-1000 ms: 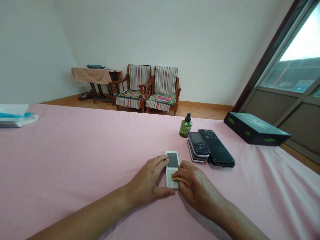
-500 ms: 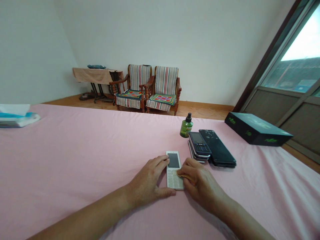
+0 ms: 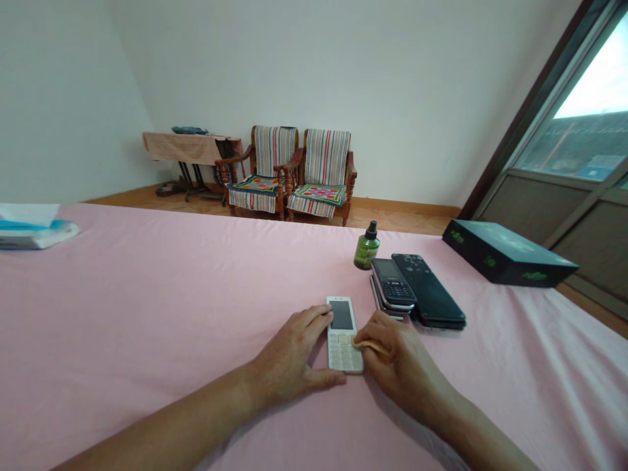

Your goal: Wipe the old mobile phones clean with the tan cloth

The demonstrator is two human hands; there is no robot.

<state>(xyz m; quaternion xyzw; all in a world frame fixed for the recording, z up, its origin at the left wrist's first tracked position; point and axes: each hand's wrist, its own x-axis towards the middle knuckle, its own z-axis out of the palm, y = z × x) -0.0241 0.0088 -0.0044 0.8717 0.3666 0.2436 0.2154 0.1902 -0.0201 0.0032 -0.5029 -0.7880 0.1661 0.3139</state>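
A white keypad phone [image 3: 344,354] lies face up on the pink cloth, its screen end pointing away from me. My left hand [image 3: 294,356] steadies it, fingertips at the upper left edge and thumb along the bottom end. Pinched in my right hand [image 3: 395,356] is a small tan cloth [image 3: 371,345], mostly hidden by the fingers. Its tip touches the right side of the keypad. Just beyond that hand, a dark keypad phone [image 3: 394,284] tops a stack of phones, beside a black smartphone [image 3: 428,291] lying on another flat device.
A green bottle [image 3: 366,248] with a black cap stands behind the phones. Farther right sits a black box [image 3: 507,254] with green lettering. At the far left lies a white and blue packet [image 3: 36,234]. Two wooden chairs [image 3: 318,173] stand beyond the bed-like pink surface [image 3: 171,288].
My right hand has shifted slightly right, drawing the tan cloth toward the keypad's right edge. The left hand keeps its place on the white phone.
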